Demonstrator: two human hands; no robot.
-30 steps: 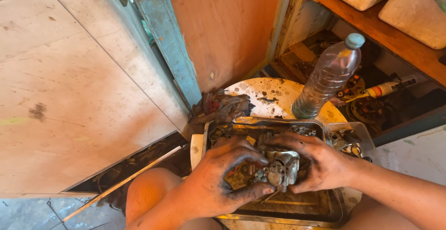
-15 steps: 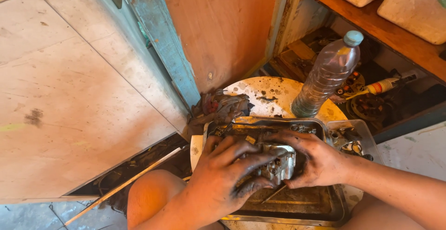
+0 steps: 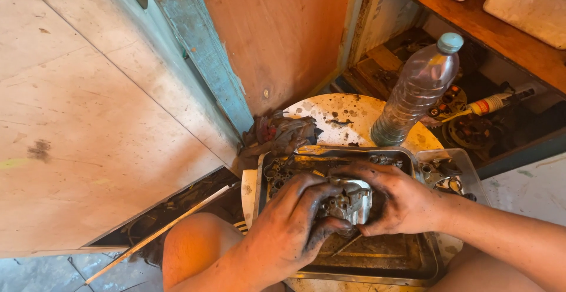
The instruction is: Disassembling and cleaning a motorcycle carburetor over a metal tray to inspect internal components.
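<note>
over the grimy metal tray (image 3: 377,262), the left hand (image 3: 295,227) and right hand (image 3: 401,200) clamp a small metal engine part (image 3: 349,200), mostly hidden by fingers, beside a plastic bottle (image 3: 415,91) and wooden wall (image 3: 277,33).

A round, pale, stained stool top (image 3: 348,118) carried the work items. A shallow metal tray (image 3: 383,256), oily and grimy inside, lay directly on it at the near side and overhung its near edge. A clear plastic bottle (image 3: 415,91) with a light blue cap stood upright on the far right part of the top, just beyond the tray. A crumpled, dirty rag (image 3: 280,136) lay on the far left edge, touching the tray's far left corner. A smaller clear container (image 3: 451,171) holding small metal parts sat against the tray's right side.
</note>
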